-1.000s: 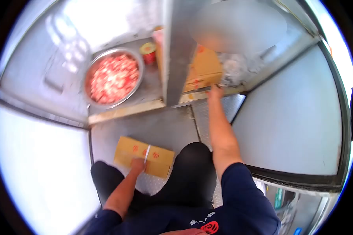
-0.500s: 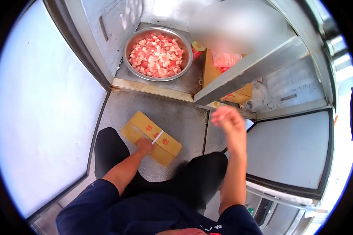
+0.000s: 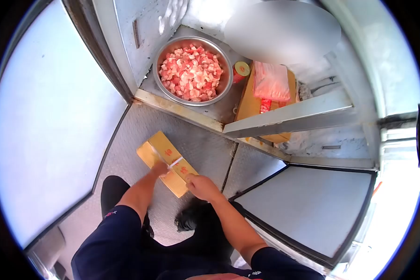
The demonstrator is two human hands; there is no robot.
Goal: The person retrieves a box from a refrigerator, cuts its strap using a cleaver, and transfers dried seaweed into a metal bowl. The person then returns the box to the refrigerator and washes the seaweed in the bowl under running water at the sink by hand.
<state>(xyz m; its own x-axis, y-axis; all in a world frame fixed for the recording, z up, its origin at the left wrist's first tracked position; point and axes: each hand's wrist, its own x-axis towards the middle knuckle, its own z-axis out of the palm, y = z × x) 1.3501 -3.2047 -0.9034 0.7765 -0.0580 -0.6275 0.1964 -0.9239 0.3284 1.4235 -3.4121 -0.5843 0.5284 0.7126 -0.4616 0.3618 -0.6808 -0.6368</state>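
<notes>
A long brown cardboard box [image 3: 155, 144] with red printing lies between my feet on the metal floor, set at a slant. Around its middle runs a white strap [image 3: 176, 161]. My left hand [image 3: 160, 168] is closed at the near side of the box, with its fingers at the strap. At the right end, my right hand [image 3: 203, 187] is closed on the box's edge, its fingertips partly hidden.
Ahead, a freezer compartment holds a steel bowl [image 3: 230, 74] of diced raw meat [image 3: 191, 72], a red can with a yellow lid [image 3: 241, 69], and another cardboard box [image 3: 248, 105] under a bagged pink pack [image 3: 271, 83]. Open doors flank me, left [image 3: 56, 126] and right [image 3: 308, 205].
My right hand has come down from the air to the right end of the box. My left hand stays at the strap. The view has shifted, showing more of the compartment's right side.
</notes>
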